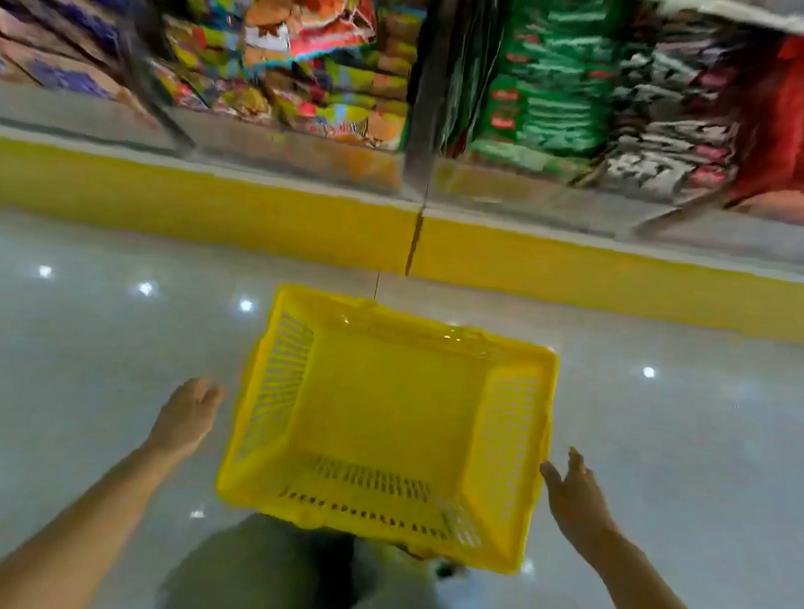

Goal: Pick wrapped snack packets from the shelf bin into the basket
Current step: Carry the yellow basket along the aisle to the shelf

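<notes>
On floor before shelf (397, 234): yellow basket (519, 445), nothing inside. Left hand (187, 413) and right hand (576, 496) flank it, fingers relaxed, holding nothing.

Yellow basket (507, 439) between your two grips, shelf ahead.
Your left grip (188, 410) hangs just beside the basket's left wall, fingers straight. Your right grip (573, 496) is spread flat at the right rim; contact is unclear. Glossy grey floor (88, 345) surrounds it. Beyond, blurred snack packets (318, 47) crowd the shelf.
</notes>
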`<state>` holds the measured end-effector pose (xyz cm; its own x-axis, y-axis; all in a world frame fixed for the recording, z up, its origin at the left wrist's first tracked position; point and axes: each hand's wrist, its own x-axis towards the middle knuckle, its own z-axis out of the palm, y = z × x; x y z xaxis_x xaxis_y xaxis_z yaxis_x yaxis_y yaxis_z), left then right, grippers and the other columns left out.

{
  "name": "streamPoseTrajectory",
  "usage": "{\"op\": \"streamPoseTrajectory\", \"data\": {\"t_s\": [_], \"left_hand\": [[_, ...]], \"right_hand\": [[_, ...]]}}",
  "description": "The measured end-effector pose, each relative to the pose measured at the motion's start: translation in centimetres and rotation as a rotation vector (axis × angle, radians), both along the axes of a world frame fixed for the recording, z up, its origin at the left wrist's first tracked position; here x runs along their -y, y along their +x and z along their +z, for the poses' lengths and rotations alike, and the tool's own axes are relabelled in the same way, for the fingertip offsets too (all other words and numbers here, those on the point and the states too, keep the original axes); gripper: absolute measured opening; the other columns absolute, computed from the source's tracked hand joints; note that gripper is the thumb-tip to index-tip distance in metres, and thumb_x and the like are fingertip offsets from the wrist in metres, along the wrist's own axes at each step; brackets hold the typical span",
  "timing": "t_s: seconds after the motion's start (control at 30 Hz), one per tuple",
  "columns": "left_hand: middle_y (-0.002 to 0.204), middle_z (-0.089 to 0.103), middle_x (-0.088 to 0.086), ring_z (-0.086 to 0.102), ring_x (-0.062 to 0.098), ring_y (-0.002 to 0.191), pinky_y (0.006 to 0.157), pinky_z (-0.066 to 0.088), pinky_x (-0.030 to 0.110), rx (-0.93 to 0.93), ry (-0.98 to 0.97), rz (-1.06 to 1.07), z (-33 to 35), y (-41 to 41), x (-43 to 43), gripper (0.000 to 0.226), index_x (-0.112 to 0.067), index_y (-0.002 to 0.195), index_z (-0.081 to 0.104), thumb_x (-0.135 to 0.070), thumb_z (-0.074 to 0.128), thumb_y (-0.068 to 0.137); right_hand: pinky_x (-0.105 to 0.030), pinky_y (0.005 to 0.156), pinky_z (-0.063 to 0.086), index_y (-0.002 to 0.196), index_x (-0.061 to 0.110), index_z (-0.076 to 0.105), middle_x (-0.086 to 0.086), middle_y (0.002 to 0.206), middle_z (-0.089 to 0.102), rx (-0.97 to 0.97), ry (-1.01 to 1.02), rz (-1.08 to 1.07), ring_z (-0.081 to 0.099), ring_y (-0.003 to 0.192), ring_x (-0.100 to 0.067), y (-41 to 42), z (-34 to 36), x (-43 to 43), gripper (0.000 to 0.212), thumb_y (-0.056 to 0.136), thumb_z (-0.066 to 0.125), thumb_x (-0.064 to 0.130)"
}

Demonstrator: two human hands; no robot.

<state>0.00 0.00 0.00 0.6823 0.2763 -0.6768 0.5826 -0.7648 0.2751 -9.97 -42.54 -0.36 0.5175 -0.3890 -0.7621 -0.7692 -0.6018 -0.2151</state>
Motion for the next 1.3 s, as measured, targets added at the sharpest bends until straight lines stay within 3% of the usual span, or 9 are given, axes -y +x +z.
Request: {"op": "streamPoseTrajectory", "data": {"t_s": [0.13,0.17,0.27,0.47,0.63,0.87,1.0,1.13,1.3], "left_hand": [[0.125,0.049,0.036,0.046,0.043,0.119,0.092,0.032,0.038,-0.098,-0.039,0.109,-6.5,0.3,0.5,0.039,0.014,0.118,0.050,-0.017,0.034,0.100],[0.124,0.051,0.035,0.047,0.043,0.117,0.094,0.034,0.040,-0.107,-0.071,0.122,-7.7,0.3,0.7,0.041,0.013,0.119,0.051,-0.020,0.034,0.100],[0.121,0.054,0.033,0.050,0.043,0.114,0.091,0.037,0.042,-0.126,-0.084,0.233,-8.6,0.1,1.1,0.046,0.011,0.118,0.054,-0.028,0.038,0.099],[0.126,0.051,0.033,0.048,0.042,0.118,0.099,0.038,0.043,-0.180,-0.058,0.363,-4.3,0.5,-0.9,0.063,0.009,0.121,0.053,-0.045,0.035,0.096],[0.131,0.044,0.036,0.039,0.045,0.125,0.102,0.028,0.044,-0.105,0.053,0.406,4.4,-0.8,-3.5,0.064,0.014,0.124,0.046,-0.042,0.027,0.099],[0.115,0.054,0.038,0.048,0.051,0.110,0.089,0.037,0.048,0.168,0.094,0.635,18.7,-6.5,-9.5,0.057,0.011,0.107,0.057,-0.040,0.036,0.098],[0.114,0.055,0.039,0.049,0.051,0.109,0.087,0.037,0.048,0.281,0.116,0.779,24.8,-9.8,-14.8,0.053,0.012,0.106,0.057,-0.037,0.039,0.097],[0.115,0.053,0.039,0.049,0.051,0.109,0.088,0.036,0.049,0.375,0.146,0.961,29.2,-13.0,-21.4,0.053,0.013,0.108,0.055,-0.036,0.038,0.098],[0.118,0.053,0.037,0.048,0.046,0.114,0.095,0.035,0.049,0.521,0.133,1.183,34.1,-18.0,-30.1,0.059,0.009,0.114,0.055,-0.044,0.037,0.097]], "right_hand": [[-0.039,0.077,0.041,0.121,-0.012,0.046,-0.030,0.112,0.057,0.027,0.081,-0.333,0.056,0.100,-0.037,0.8,-5.0,-2.4,0.072,0.088,0.048,0.052],[-0.039,0.076,0.041,0.117,-0.013,0.047,-0.031,0.111,0.056,0.036,0.053,-0.395,0.056,0.099,-0.039,0.8,-6.2,-2.7,0.065,0.091,0.048,0.047],[-0.040,0.077,0.038,0.114,-0.019,0.048,-0.038,0.115,0.054,-0.049,-0.023,-0.432,0.053,0.106,-0.046,1.4,-7.0,-2.4,0.049,0.099,0.040,0.027],[-0.043,0.085,0.041,0.103,-0.007,0.060,-0.034,0.112,0.058,0.028,-0.035,-0.404,0.055,0.099,-0.038,3.4,-2.0,-2.5,0.054,0.101,0.029,0.037],[-0.039,0.089,0.036,0.117,-0.010,0.055,-0.034,0.123,0.052,0.055,-0.103,-0.295,0.048,0.115,-0.044,5.9,7.1,-4.6,0.055,0.101,0.027,0.034],[-0.043,0.089,0.038,0.119,0.000,0.058,-0.031,0.121,0.055,0.204,-0.095,-0.032,0.048,0.113,-0.046,8.2,20.4,-10.2,0.063,0.099,0.022,0.047],[-0.043,0.085,0.039,0.123,0.005,0.057,-0.030,0.121,0.055,0.268,-0.093,0.130,0.051,0.109,-0.044,11.1,25.4,-16.9,0.065,0.097,0.019,0.051],[-0.039,0.077,0.036,0.134,0.011,0.046,-0.030,0.122,0.053,0.324,-0.042,0.371,0.052,0.107,-0.042,13.9,28.9,-25.7,0.053,0.101,0.017,0.040],[-0.039,0.065,0.038,0.096,-0.003,0.062,-0.033,0.099,0.061,0.579,0.069,0.436,0.059,0.086,-0.041,16.0,34.3,-38.6,0.061,0.099,0.023,0.044]]}}
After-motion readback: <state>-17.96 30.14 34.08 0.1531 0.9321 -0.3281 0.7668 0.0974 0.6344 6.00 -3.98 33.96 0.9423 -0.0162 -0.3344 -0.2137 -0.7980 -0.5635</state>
